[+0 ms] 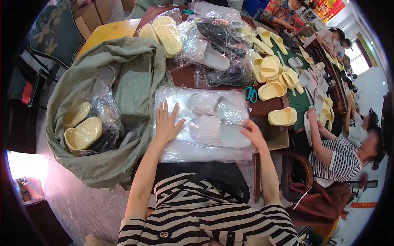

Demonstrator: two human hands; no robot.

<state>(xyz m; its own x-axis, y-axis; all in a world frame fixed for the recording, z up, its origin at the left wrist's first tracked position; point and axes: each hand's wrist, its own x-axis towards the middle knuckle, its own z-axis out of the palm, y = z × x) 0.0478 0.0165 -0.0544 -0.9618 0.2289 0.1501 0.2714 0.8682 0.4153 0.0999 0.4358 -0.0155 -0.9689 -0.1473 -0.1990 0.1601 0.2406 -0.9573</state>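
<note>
Evidently the left hand (167, 121) lies flat, fingers spread, on clear plastic bags (180, 152), while the right hand (252, 134) curves at the right end of the near white slipper (211, 130); whether it grips, I cannot tell. The far white slipper (203, 105) lies just beyond, both at the near side of the counter (262, 107). Slick film could slide under uneven pressure, skewing the pair; teal scissors (250, 95) beside the far right corner could snag shifting plastic.

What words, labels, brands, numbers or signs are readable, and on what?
None that I can quote.
Red-and-gold poster, upper right: markings too small and blurred to read.
Red strip, lower right: also too small.
Clear bag at the front: no legible lettering.
</note>
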